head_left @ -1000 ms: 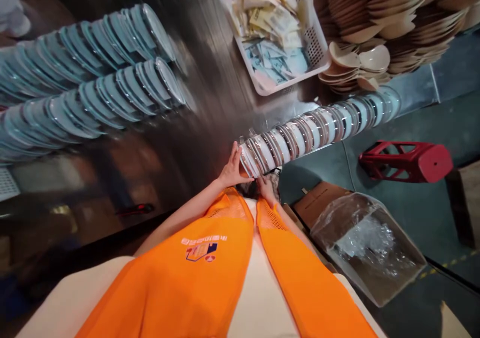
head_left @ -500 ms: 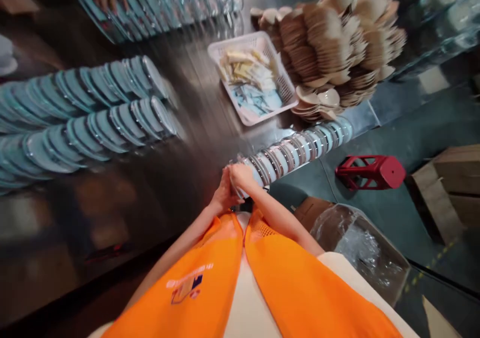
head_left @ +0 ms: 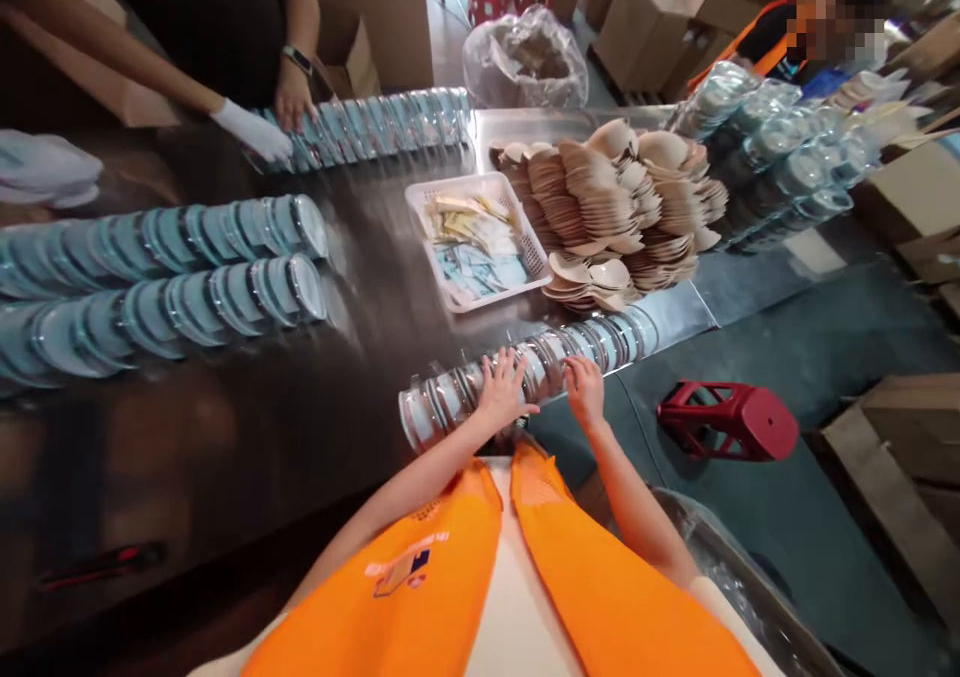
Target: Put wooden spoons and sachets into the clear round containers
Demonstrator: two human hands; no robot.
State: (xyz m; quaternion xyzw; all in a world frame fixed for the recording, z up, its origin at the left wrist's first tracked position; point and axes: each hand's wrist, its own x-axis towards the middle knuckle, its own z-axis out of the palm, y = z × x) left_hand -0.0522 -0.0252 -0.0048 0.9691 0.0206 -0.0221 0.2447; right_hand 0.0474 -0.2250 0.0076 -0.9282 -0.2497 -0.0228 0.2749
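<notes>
Dark table (head_left: 360, 377), round tubs (head_left: 541, 369), orange vest (head_left: 367, 627) with illegible lettering (head_left: 436, 539).

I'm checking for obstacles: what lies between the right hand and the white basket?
In the head view, part of the row of round containers lies between the right hand and the white basket, then a strip of table.

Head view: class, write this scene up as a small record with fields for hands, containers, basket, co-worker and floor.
left hand: spread open on the near row of round containers
right hand: at the same row's near side
white basket: holds yellow packets and blue packets
beside basket: stacked brown spoon-shaped pieces
table, left: two more container rows
co-worker: gloved hand and bare hand at the far row
floor: red stool
</notes>
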